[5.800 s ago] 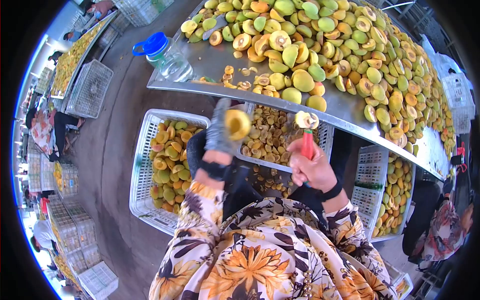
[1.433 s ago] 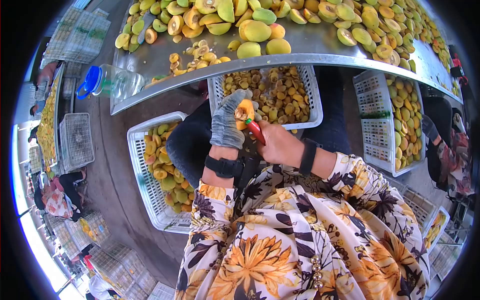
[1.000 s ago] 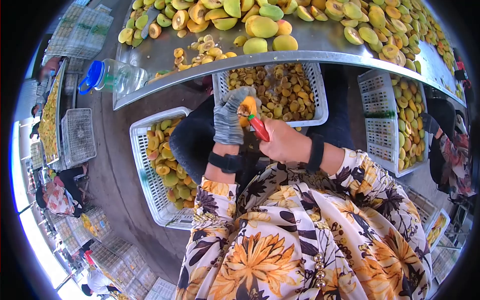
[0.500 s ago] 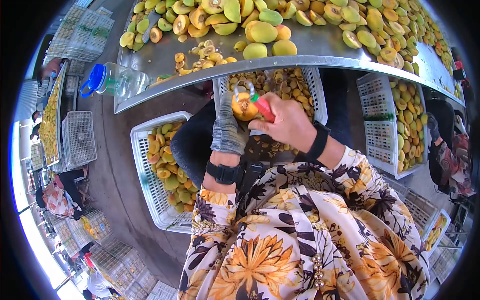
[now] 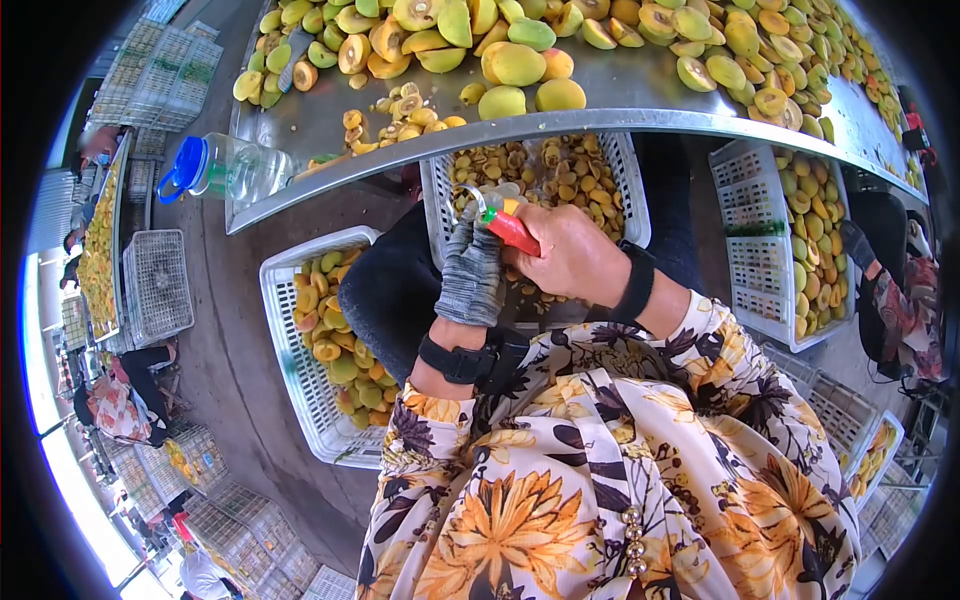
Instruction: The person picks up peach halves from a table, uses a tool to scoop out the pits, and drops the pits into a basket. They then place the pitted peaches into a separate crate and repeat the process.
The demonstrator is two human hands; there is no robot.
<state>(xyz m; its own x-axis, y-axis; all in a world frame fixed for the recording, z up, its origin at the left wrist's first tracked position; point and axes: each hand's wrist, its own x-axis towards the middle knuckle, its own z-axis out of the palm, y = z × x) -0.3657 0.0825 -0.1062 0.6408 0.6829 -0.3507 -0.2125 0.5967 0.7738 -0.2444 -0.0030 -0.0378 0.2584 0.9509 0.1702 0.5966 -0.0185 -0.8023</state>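
My left hand (image 5: 470, 275), in a grey knitted glove, is closed around a peach half, of which only a small yellow-orange part (image 5: 511, 206) shows between the hands. My right hand (image 5: 575, 250) is bare and grips the red and green handle of a pitting tool (image 5: 514, 231). The tool's curved metal loop (image 5: 468, 194) sticks out over the gloved fingers. Both hands meet above a white crate (image 5: 637, 190) of small yellow-brown fruit pieces. Fingers and tool hide most of the held peach half.
A metal table (image 5: 330, 105) ahead bears many peach halves (image 5: 515, 63) and a heap of scraps (image 5: 405, 110). A blue-capped bottle (image 5: 240, 167) lies at its left edge. Fruit-filled crates stand left (image 5: 310, 420) and right (image 5: 750, 240). Another person's gloved hand (image 5: 857, 245) is at far right.
The peach half has turned, so its cut face with the brown centre no longer shows. My right hand and the tool have shifted slightly down and left, with the loop tipped leftward.
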